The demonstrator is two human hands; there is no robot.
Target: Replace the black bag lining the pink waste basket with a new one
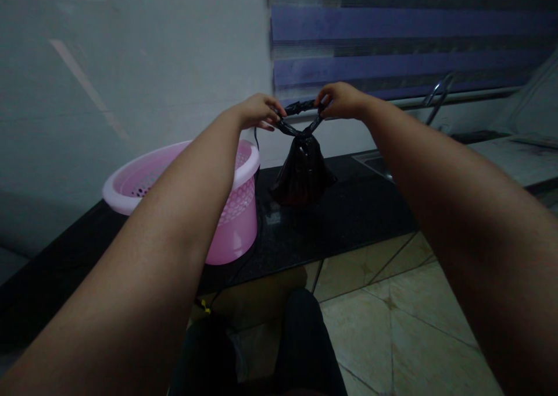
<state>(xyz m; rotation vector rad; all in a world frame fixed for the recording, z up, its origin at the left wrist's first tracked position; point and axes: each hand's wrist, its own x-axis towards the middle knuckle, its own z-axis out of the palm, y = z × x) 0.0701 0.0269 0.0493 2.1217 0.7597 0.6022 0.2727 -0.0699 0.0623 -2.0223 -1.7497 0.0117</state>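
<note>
Between my two hands a black plastic bag (304,172) is stretched by its twisted upper ends, which form a loop above a gathered neck. My left hand (260,110) pinches the left side of that loop. The right side is pinched in my right hand (339,100). Below the neck the bag bulges out, full-looking, over the dark countertop (344,221); whether it rests there or hangs just above I cannot tell. What is inside the bag is hidden. My left forearm crosses in front of a pink plastic basket (238,233) with a perforated wall.
A striped purple blind (392,24) covers the window behind. At the right are a metal faucet (438,96) and a sink edge (370,162), partly behind my right arm. A black cord (258,210) runs beside the basket. Tiled floor (418,326) lies below the counter.
</note>
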